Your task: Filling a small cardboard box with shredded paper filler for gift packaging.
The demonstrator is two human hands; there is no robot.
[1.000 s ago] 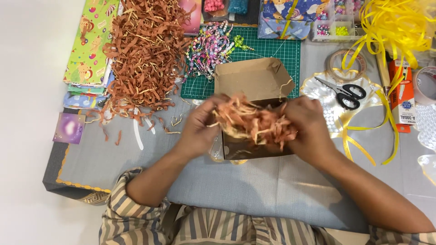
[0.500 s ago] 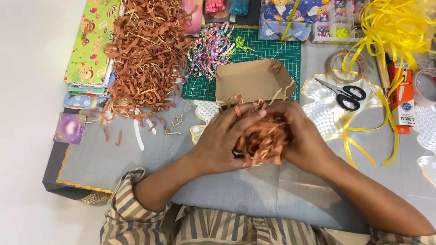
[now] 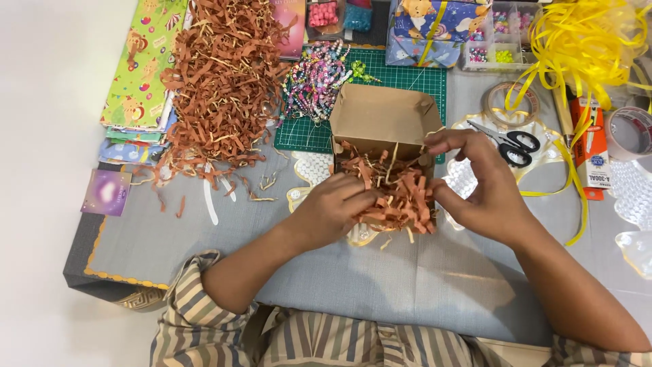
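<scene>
A small brown cardboard box (image 3: 380, 119) stands open on the grey table, its lid flap tilted back. Brown shredded paper (image 3: 394, 187) fills it and spills over the near edge. My left hand (image 3: 333, 211) presses on the shreds at the box's left front, fingers curled into them. At the box's right side my right hand (image 3: 485, 187) has its fingers spread, fingertips pinching a few strands at the right rim.
A big heap of brown shredded paper (image 3: 221, 81) lies at back left beside patterned paper sheets (image 3: 139, 68). Bead strings (image 3: 316, 75) lie on a green cutting mat (image 3: 414, 78). Scissors (image 3: 513, 143), tape rolls (image 3: 628, 132), yellow ribbon (image 3: 584, 41) sit at right.
The bunch of shreds that both hands held above the box now lies in the box. The hands have parted, the left pressing down, the right opened at the rim.
</scene>
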